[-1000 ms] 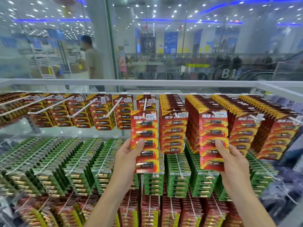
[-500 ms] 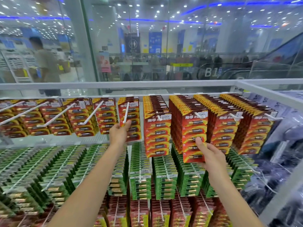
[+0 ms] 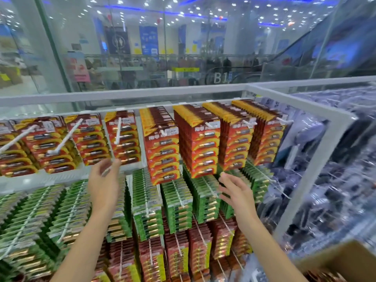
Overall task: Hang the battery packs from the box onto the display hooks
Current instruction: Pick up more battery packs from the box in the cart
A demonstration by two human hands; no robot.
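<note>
Left hand (image 3: pixel 103 180) and right hand (image 3: pixel 234 188) are both empty, fingers loose, so imo grab a small squared-up stack from the box (image 3: pixel 333 263) down-right of the red battery packs (image 3: pixel 162 147).

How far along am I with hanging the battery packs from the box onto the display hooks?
Done: red-and-orange card battery packs crowd the top row's right-hand hooks nearly to the tips. In hand: nothing; the left hand and right hand are both open and empty. Remaining: the long white plastic hooks at top left show bare length, and the brown cardboard box seems to hold more.
</note>
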